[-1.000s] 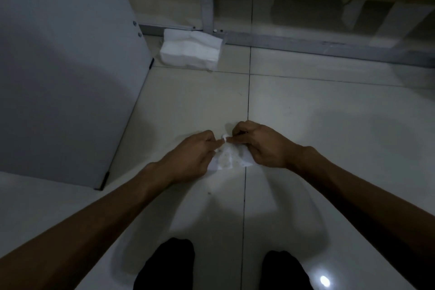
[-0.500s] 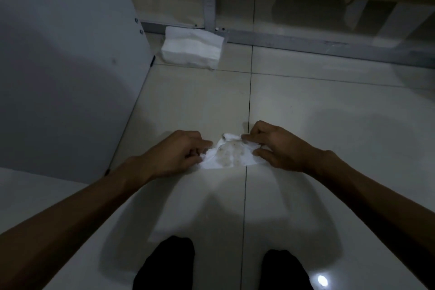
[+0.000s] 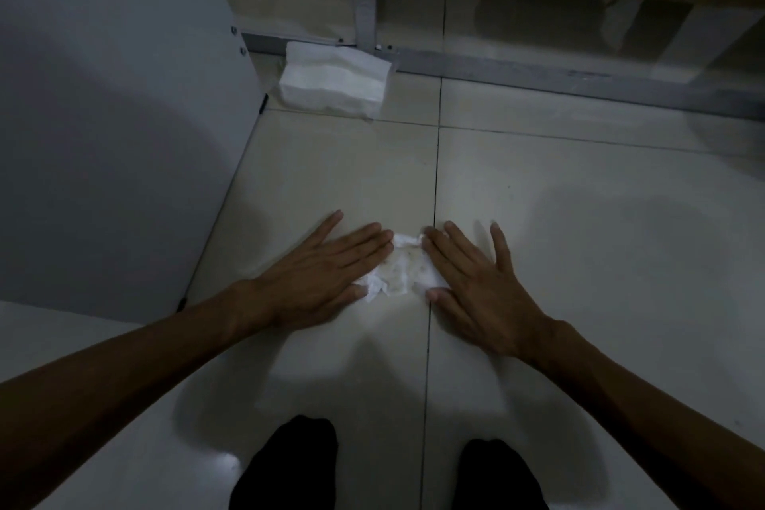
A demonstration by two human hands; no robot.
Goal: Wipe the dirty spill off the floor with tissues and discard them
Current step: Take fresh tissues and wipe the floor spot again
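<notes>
On the pale tiled floor (image 3: 579, 219), beside a grey cabinet panel (image 3: 103, 116), a stack of clean tissues (image 3: 333, 85) sits well beyond the work. The left hand (image 3: 318, 273) and right hand (image 3: 476, 282) lie flat, fingers straight, pressing a crumpled, brown-stained tissue (image 3: 403, 271) between them on the grout line. Soaked and thin, it could tear or smear dirt if dragged hard.

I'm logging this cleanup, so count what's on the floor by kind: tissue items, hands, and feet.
Stained tissue: 1
Stack of clean tissues: 1
Hands flat on the floor, left hand and right hand: 2
Dark-socked feet: 2
Total: 6
</notes>
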